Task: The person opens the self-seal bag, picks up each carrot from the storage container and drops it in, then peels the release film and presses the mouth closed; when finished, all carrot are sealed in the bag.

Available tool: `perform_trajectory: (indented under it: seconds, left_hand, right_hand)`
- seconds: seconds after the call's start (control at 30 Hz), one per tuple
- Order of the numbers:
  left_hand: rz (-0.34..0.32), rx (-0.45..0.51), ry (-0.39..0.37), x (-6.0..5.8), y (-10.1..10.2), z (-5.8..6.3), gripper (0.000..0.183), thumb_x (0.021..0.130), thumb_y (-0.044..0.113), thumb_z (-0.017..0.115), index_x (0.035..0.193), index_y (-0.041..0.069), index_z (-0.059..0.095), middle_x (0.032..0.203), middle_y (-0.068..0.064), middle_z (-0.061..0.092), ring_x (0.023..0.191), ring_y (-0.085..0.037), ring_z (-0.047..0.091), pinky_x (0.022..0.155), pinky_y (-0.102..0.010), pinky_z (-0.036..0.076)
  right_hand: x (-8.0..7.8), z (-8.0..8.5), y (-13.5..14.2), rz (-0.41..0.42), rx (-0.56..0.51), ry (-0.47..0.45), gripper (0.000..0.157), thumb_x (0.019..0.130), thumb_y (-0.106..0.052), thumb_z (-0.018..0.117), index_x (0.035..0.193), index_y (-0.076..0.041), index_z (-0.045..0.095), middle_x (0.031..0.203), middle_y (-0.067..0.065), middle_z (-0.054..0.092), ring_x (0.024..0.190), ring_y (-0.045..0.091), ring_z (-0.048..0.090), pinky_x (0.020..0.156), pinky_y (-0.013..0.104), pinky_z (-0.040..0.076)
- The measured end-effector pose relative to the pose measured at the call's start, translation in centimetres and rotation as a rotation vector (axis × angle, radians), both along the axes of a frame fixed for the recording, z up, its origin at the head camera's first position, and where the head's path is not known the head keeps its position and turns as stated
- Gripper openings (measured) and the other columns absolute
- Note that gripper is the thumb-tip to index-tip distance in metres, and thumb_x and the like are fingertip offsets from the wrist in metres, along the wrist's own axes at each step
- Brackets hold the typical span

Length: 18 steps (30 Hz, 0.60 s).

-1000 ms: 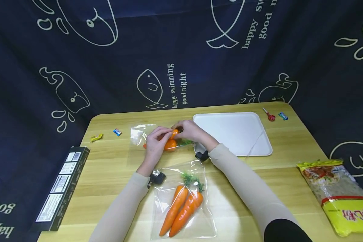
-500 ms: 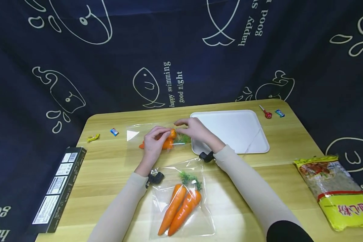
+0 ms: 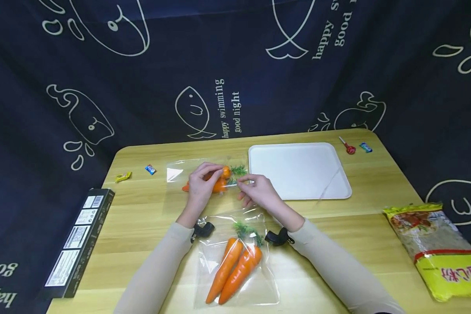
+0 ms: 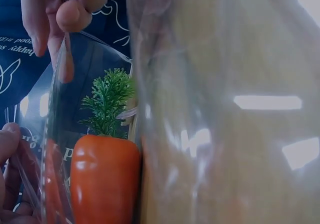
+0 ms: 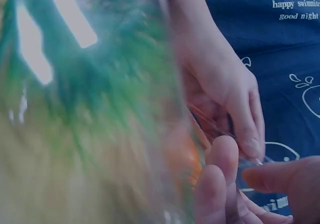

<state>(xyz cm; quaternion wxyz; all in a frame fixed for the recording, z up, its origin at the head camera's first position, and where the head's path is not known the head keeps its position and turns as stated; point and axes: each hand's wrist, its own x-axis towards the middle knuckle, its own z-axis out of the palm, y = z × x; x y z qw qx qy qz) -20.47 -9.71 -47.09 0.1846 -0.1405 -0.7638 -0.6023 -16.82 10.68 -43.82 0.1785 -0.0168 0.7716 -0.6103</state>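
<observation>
A clear plastic bag point(image 3: 175, 174) lies crosswise beyond the middle of the table with two orange carrots point(image 3: 220, 186) inside, their green tops point(image 3: 238, 170) toward the right. My left hand point(image 3: 199, 183) pinches the bag's far edge between thumb and fingers, over the carrots. My right hand point(image 3: 260, 190) pinches the bag's edge at its right end, beside the greens. One carrot point(image 4: 105, 179) fills much of the left wrist view, with the right hand's fingertips at the bag's edge above it. Plastic and blurred greens point(image 5: 90, 84) cover much of the right wrist view.
Nearer me lies a second clear bag point(image 3: 264, 279) holding two carrots point(image 3: 241, 274). A white tray point(image 3: 298, 170) stands right of the hands. A yellow food packet point(image 3: 443, 257), a long black box point(image 3: 82, 240), a red lollipop point(image 3: 349, 149) and several small wrapped candies point(image 3: 150, 169) lie around.
My right hand has left the carrots' crowns, moved right, then come toward me to the bag's edge, uncovering the greens. The left hand keeps its grip in about the same place.
</observation>
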Motion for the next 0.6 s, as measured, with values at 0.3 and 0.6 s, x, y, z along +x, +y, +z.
perform_trajectory:
  seconds: [0.3,0.6]
  left_hand:
    - [-0.057,-0.080,-0.044,-0.6,-0.2,1.2,0.021,0.087,0.012,0.078,0.107,0.005,0.076,0.105,-0.009,0.072,0.095,-0.019,0.067,0.086,-0.022,0.057]
    - [-0.323,-0.553,-0.318,-8.6,-2.1,7.3,0.019,0.092,0.019,0.072,0.110,0.013,0.074,0.118,-0.007,0.069,0.108,-0.025,0.065,0.098,-0.042,0.054]
  right_hand:
    - [0.2,-1.5,-0.7,-0.016,-0.115,-0.035,0.031,0.100,-0.015,0.058,0.118,0.010,0.063,0.088,0.020,0.075,0.063,0.018,0.072,0.062,0.035,0.063]
    - [0.4,-2.1,-1.0,-0.021,-0.119,-0.029,0.028,0.099,-0.013,0.060,0.115,0.009,0.066,0.087,0.018,0.076,0.063,0.018,0.072,0.063,0.034,0.063]
